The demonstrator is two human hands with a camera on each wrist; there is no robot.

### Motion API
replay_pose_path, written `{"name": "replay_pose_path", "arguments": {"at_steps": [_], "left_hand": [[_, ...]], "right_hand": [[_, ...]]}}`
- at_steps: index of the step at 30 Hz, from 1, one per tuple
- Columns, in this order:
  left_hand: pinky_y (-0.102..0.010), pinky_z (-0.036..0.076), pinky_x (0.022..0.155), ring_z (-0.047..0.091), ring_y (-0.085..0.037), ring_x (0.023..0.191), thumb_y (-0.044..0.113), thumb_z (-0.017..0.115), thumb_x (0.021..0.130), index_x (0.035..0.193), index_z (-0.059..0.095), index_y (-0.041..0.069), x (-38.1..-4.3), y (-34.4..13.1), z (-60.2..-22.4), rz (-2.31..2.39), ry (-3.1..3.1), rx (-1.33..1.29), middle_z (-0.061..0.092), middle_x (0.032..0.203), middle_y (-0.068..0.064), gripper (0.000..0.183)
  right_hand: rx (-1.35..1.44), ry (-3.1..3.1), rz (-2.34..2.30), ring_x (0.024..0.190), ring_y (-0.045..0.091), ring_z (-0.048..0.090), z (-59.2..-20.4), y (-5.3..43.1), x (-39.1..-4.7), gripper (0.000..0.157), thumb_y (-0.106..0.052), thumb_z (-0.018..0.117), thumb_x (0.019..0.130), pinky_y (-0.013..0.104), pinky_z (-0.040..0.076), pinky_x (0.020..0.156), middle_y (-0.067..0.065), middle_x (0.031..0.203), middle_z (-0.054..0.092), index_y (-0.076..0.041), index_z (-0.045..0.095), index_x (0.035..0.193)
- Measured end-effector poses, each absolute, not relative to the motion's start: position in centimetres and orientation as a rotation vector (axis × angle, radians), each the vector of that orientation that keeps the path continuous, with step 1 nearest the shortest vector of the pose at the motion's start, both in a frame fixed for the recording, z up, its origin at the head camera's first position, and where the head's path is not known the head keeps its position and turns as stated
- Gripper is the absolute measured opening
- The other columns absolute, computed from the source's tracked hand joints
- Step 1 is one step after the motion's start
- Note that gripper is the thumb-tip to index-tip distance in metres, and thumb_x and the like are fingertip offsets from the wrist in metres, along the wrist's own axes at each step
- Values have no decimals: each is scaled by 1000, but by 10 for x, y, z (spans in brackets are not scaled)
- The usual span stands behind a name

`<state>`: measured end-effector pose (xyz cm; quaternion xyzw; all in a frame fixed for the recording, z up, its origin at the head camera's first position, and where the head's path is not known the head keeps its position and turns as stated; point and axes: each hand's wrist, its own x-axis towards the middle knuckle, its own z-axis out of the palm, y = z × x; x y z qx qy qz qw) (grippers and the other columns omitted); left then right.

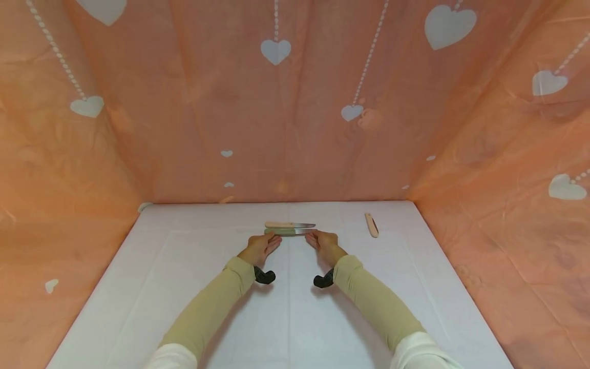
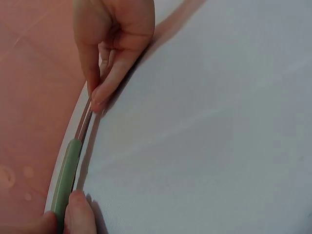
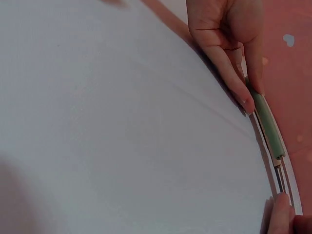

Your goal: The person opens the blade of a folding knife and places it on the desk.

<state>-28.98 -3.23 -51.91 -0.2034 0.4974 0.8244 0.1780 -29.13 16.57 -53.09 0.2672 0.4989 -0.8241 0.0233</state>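
A green-handled knife (image 1: 282,232) lies crosswise near the table's far edge, its blade pointing right. My left hand (image 1: 262,246) pinches the end of its green handle (image 2: 67,170) between thumb and fingers. With thumb and fingertips, my right hand (image 1: 325,243) pinches the blade near the tip, hiding that end. Just behind it, and parallel, lies a second knife with a beige handle (image 1: 278,224), its blade also to the right. In the right wrist view the left hand (image 3: 226,39) is at the handle's far end.
A beige, slim handle-like object (image 1: 371,225) with a dark slot lies apart at the right. White cloth (image 1: 286,318) covers the table. An orange curtain (image 1: 286,128) with white hearts rises at the back and both sides. Each wrist bears a black camera mount (image 1: 265,275).
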Motion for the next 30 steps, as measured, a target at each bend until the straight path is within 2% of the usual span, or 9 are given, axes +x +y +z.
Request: {"name": "replay_pose_path", "arguments": {"at_steps": [6, 12, 20, 25, 30], "left_hand": [[-31, 47, 90, 58, -31, 106, 4, 56, 93, 121, 49, -14, -293, -34, -520, 2319, 1453, -517, 52, 120, -31, 34], [-31, 50, 86, 60, -30, 102, 5, 59, 91, 120, 51, -13, -297, -35, -525, 2297, 1455, -547, 53, 119, -30, 35], [-30, 52, 82, 62, -27, 98, 7, 61, 90, 119, 51, -12, -300, -34, -525, 2311, 1479, -570, 56, 117, -28, 36], [-30, 52, 81, 63, -27, 97, 7, 60, 91, 119, 51, -12, -300, -34, -525, 2306, 1482, -591, 57, 115, -28, 35], [-31, 51, 82, 65, -25, 91, 8, 58, 92, 116, 52, -15, -300, -32, -527, 2298, 1505, -596, 61, 106, -26, 34]], "right_hand": [[823, 1595, -2545, 80, 26, 67, -533, 166, -293, 29, 7, 52, 90, 34, 53, 77, 30, 102, 62, 19, 50, 117], [847, 1596, -2511, 80, 25, 67, -532, 167, -295, 28, 7, 52, 90, 34, 53, 77, 25, 96, 63, 17, 52, 116], [834, 1549, -2517, 88, 28, 65, -529, 168, -297, 28, 6, 50, 92, 34, 52, 79, 30, 109, 59, 17, 51, 118], [844, 1522, -2517, 86, 28, 66, -528, 170, -298, 29, 6, 52, 91, 35, 52, 78, 27, 104, 62, 16, 51, 118], [853, 1515, -2503, 79, 24, 67, -529, 172, -298, 29, 6, 54, 90, 35, 53, 77, 25, 101, 64, 14, 53, 117]]}}
